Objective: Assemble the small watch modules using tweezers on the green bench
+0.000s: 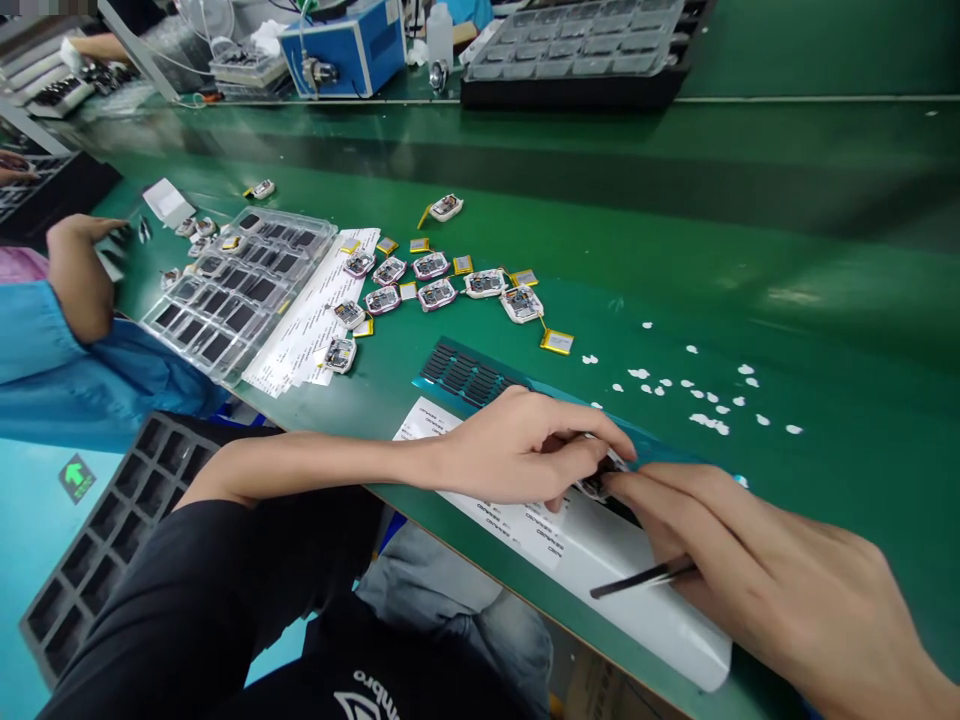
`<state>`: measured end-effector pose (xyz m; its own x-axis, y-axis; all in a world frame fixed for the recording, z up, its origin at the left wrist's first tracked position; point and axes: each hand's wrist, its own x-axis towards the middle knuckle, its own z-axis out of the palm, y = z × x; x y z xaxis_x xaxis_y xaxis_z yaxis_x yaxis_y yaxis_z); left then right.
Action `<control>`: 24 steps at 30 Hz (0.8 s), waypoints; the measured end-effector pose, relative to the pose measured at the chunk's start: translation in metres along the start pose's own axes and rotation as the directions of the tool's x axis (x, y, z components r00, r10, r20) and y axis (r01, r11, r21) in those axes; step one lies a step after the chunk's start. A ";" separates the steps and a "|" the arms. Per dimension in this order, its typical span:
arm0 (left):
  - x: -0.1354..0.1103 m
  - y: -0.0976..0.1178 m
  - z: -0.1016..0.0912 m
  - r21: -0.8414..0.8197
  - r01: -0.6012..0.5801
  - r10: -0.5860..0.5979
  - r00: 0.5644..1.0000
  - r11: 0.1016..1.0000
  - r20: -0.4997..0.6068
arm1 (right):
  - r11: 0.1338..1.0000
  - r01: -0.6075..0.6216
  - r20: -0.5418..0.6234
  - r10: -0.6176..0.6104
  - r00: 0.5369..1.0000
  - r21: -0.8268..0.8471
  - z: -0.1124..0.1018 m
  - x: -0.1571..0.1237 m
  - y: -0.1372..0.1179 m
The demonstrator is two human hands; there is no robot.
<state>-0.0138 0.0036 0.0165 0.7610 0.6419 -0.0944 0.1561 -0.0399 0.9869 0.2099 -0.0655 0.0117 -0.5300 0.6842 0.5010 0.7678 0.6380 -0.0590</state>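
My left hand [525, 450] is closed, its thumb and fingers pinching a small watch-like housing [596, 485] with dark parts inside; the fingers hide much of it. From the other side, the fingertips of my right hand [765, 565] press on the same housing. Black tweezers [637, 579] stick out from under my right palm. Beneath both hands lie a white sheet of printed labels [544, 530], a glossy white strip [675, 620] and a blue-green sheet of black stickers [469, 372]. Similar housings [437, 293], several with yellow-edged batteries [556, 341], are spread further left.
Small white scraps [709, 424] are scattered on the green table [825, 250]. A clear compartment tray [240, 285] stands at left, near a co-worker's arm [82, 275]. Grey dividers [112, 540] sit below the table edge. A blue box [345, 50] and stacked trays [574, 50] are at the back.
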 end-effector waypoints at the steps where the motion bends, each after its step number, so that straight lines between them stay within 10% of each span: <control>1: 0.000 -0.001 0.001 0.024 -0.010 0.010 1.000 1.000 -0.002 | 1.000 0.003 -0.028 -0.003 1.000 0.018 0.001 0.002 0.000; 9: 0.001 0.000 0.000 -0.083 0.041 -0.045 0.998 0.996 -0.040 | 0.959 -0.197 -0.039 0.209 0.977 0.204 0.005 0.007 -0.006; 15: 0.001 -0.001 0.001 -0.025 0.025 -0.026 0.999 0.999 -0.035 | 0.997 -0.045 -0.095 0.038 0.995 -0.065 0.004 0.000 -0.004; 24: 0.002 0.000 0.001 -0.030 0.033 -0.036 0.993 0.999 -0.109 | 0.985 -0.117 -0.045 0.123 0.991 0.125 -0.002 0.009 -0.002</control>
<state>-0.0117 0.0036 0.0158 0.6819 0.7224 -0.1149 0.1618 0.0042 0.9868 0.2041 -0.0619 0.0179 -0.4143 0.7409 0.5286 0.7734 0.5928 -0.2247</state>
